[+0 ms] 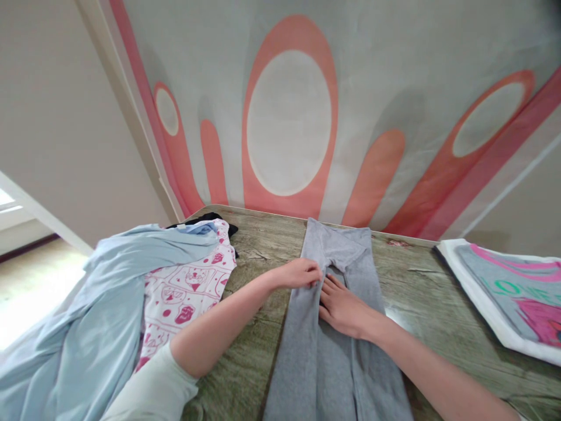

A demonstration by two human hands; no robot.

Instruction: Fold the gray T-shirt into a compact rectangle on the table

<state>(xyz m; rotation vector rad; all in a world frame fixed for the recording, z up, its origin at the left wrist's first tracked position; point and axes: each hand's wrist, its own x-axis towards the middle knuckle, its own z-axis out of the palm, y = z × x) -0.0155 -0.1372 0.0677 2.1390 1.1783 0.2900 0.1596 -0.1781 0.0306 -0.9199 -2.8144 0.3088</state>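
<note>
Grey trousers (335, 362) lie lengthwise on the wooden table (249, 327), waist end toward the wall and legs running toward me. Near the crotch, my left hand (302, 273) has its fingers curled together, pinching the inner edge of the left trouser leg. Just to the right, my right hand (344, 307) rests with its fingers apart on the fabric between the legs, palm down. The fingertips of both hands are close together beside the narrow gap below the crotch.
At the left lies a loose pile with a light blue garment (100, 316), a white and pink printed garment (188, 283) and a black one (210, 216). At the right is a stack with a grey printed shirt (512, 280). A patterned wall (372, 47) stands behind the table.
</note>
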